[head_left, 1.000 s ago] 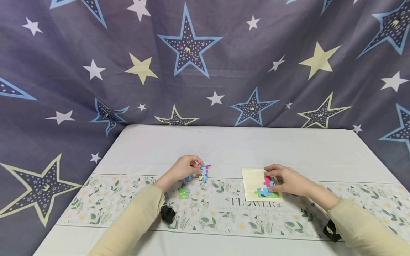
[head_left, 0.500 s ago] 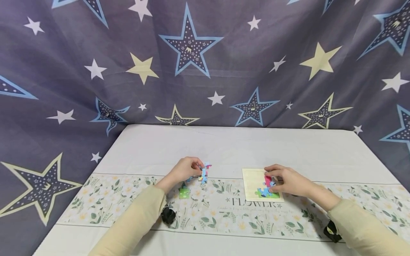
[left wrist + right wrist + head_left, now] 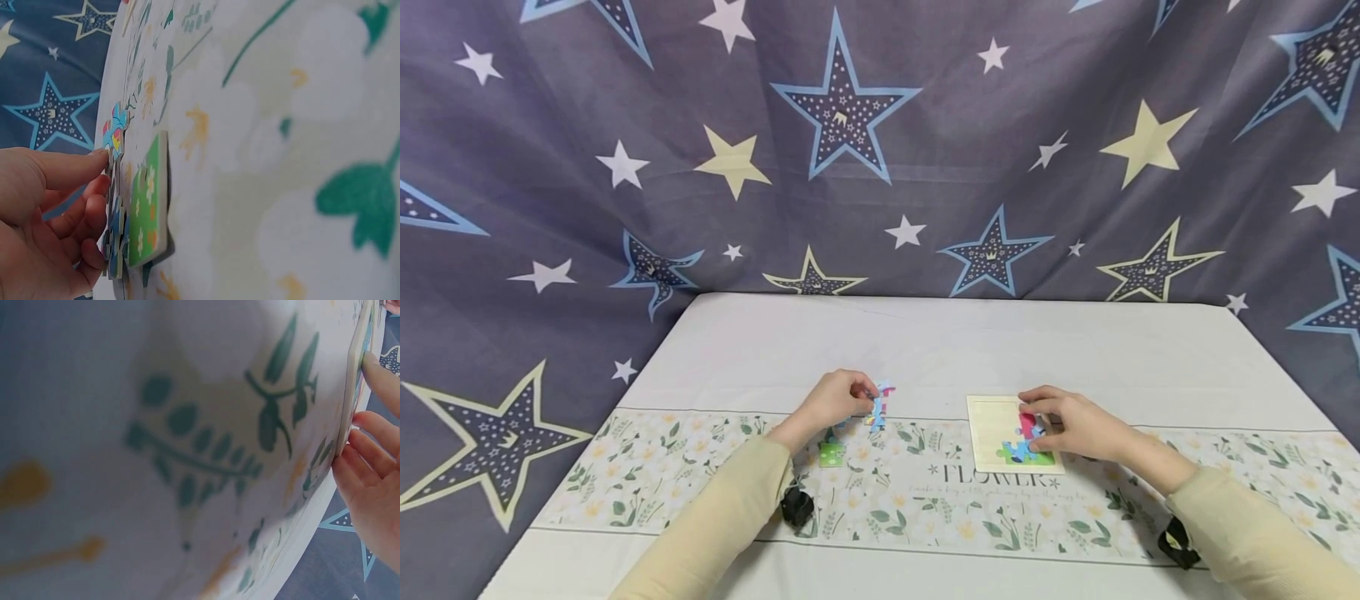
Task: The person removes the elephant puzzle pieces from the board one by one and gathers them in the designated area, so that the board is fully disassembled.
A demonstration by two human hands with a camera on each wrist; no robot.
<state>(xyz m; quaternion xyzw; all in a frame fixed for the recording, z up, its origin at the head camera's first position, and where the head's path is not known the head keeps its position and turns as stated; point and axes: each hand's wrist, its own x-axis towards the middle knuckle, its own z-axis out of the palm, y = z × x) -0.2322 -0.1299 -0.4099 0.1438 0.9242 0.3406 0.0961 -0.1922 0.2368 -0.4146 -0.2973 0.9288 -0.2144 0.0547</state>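
Note:
Colourful jigsaw pieces point(image 3: 878, 412) lie in a small group left of centre. My left hand point(image 3: 837, 398) is at this group, thumb and fingertips touching the pieces' edges; whether it pinches one is hidden. A green flowered jigsaw piece point(image 3: 150, 206) lies just below that hand, beside blue pieces point(image 3: 117, 240). To the right is a pale wooden puzzle board point(image 3: 991, 425), with joined blue, green and pink pieces point(image 3: 1019, 452) in its lower right part. My right hand point(image 3: 1075, 423) rests over the board's right side, its fingers loosely extended and touching the edge.
A floral runner point(image 3: 910, 521) with printed lettering crosses the white-covered table point(image 3: 955, 342). Behind and to the left hangs a dark star-patterned curtain point(image 3: 925, 167). Black wrist straps or cameras sit under both sleeves.
My left hand has shifted slightly down toward me beside the jigsaw pieces, which stay about where they were. The right hand and the board have not visibly moved.

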